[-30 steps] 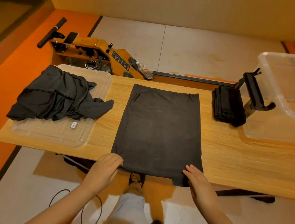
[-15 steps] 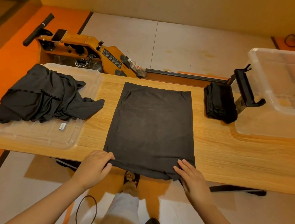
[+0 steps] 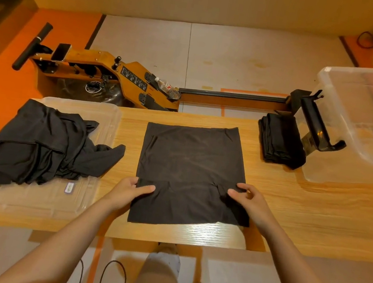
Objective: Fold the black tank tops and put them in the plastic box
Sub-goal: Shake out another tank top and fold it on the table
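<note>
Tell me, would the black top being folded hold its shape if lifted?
Probably not: the tank top looks floppy, creasing softly where the left hand and right hand fold its near edge over. Likely light too: two pinches alone lift that edge.

The spread tank top [image 3: 188, 166] is showing as thin, matt black cloth, creasing softly where its near part is doubling over. The table [image 3: 304, 210] is showing pale wood grain, its near edge catching a glossy sheen (varnish or laminate, hard to tell which). The plastic box [image 3: 348, 114] is looking clear and smooth. The shallow tray [image 3: 77, 197] under the heap of tank tops [image 3: 38, 148] is looking like the same clear plastic. The rowing machine [image 3: 132, 78] is pairing orange-brown wood with a dark, metal-looking rail [image 3: 232, 95].
</note>
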`<state>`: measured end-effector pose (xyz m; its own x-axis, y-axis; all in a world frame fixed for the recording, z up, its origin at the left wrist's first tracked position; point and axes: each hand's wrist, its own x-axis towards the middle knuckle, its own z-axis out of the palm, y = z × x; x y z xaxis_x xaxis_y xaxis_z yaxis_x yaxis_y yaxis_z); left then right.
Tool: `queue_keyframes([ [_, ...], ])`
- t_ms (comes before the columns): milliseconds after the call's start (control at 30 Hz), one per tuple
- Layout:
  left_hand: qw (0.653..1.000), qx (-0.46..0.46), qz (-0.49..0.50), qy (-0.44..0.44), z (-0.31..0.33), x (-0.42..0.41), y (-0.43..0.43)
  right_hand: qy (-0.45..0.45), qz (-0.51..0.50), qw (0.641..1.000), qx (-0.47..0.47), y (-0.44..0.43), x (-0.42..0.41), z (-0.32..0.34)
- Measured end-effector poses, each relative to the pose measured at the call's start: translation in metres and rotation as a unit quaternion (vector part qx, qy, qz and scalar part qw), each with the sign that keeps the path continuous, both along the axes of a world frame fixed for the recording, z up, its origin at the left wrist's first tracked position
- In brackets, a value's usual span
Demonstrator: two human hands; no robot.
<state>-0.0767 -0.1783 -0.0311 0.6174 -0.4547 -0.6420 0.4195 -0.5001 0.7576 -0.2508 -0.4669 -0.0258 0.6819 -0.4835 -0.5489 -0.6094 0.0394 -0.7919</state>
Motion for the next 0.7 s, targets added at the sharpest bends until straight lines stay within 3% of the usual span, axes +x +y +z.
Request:
queue_keyframes([
  [133, 1.0, 0.005, -0.021, -0.021, -0.01, 0.003, 0.006, 0.014, 0.016, 0.999, -0.047, -0.005, 0.003, -0.007],
  [367, 0.995, 0.046, -0.053, -0.071, -0.007, 0.001, -0.001, 0.034, 0.212, 0.975, -0.051, -0.009, 0.001, -0.002],
  [533, 0.962, 0.127, -0.113, -0.213, -0.007, -0.015, -0.012, -0.026, 0.071, 0.988, -0.135, -0.006, 0.002, -0.01],
  [700, 0.976, 0.089, -0.047, -0.195, -0.007, -0.027, -0.011, -0.091, -0.015, 0.992, -0.083, 0.0, -0.007, 0.006],
])
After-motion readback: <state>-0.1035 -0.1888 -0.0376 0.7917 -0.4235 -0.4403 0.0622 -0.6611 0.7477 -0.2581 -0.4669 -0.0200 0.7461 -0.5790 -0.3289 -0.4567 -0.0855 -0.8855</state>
